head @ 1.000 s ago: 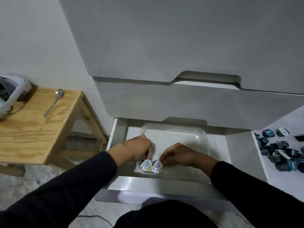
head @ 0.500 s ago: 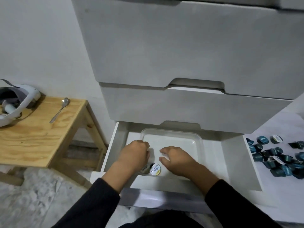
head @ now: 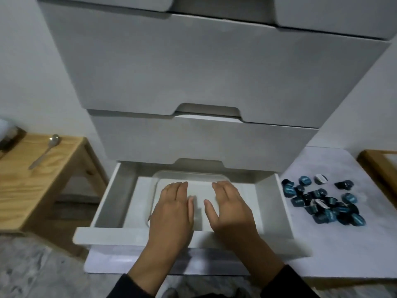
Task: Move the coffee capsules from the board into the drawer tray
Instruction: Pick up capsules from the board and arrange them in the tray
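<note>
— What are the hands doing?

— The left hand (head: 175,208) and the right hand (head: 231,208) lie flat over the clear tray (head: 153,191) in the open drawer (head: 107,212). The fingers are straight and side by side. They hold nothing.

— Where are the coffee capsules?

— I can't see any in the tray, because the hands cover the front of it. A big pile of coffee capsules (head: 322,202) sits on the white board (head: 322,252), to the right of the drawer, well apart from the hands.

— Are they hard to pick up?

— I think not. They look small, light and stiff, like little cups. The foil tops might dent, so pinch one by its round sides. Some lie tipped over and touch each other, so they may roll.

— What's far back?

— Shut gray drawers (head: 204,147), and a spoon (head: 44,152) on a wooden table (head: 32,190) at the left.
</note>
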`<state>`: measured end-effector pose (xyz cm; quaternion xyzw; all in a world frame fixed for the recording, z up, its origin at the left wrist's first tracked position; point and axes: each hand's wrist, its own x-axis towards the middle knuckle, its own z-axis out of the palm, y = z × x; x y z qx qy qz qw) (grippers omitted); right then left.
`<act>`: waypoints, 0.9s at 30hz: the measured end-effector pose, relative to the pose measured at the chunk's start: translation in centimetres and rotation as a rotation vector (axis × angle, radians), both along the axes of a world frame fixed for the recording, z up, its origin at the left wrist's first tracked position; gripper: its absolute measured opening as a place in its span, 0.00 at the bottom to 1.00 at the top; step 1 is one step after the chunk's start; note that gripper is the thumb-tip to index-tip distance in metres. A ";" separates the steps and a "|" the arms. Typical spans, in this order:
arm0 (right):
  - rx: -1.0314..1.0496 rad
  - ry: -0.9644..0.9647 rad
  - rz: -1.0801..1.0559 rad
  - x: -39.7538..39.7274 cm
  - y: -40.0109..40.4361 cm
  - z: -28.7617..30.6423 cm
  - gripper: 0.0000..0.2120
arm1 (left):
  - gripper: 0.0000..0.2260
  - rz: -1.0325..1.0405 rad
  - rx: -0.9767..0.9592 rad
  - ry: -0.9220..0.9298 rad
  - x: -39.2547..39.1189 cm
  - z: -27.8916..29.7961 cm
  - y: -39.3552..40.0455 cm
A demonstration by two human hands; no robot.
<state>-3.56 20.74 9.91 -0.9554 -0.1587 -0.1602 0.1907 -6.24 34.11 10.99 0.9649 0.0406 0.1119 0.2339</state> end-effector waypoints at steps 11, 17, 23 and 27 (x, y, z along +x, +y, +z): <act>-0.139 -0.060 -0.002 0.9 -20.0 0.7 0.09 | 0.18 -0.166 -0.229 0.002 1.4 1.5 -19.3; 0.086 0.177 -0.164 2.0 -30.6 -2.7 0.10 | 0.16 -0.251 -0.304 0.070 2.0 -0.5 -29.7; 0.084 0.352 -0.199 3.1 -35.6 -7.2 0.12 | 0.14 -0.163 -0.357 0.187 4.8 -5.0 -34.6; 0.099 0.401 -0.210 4.6 -36.2 -8.8 0.10 | 0.16 -0.096 -0.324 0.182 7.7 -7.8 -35.9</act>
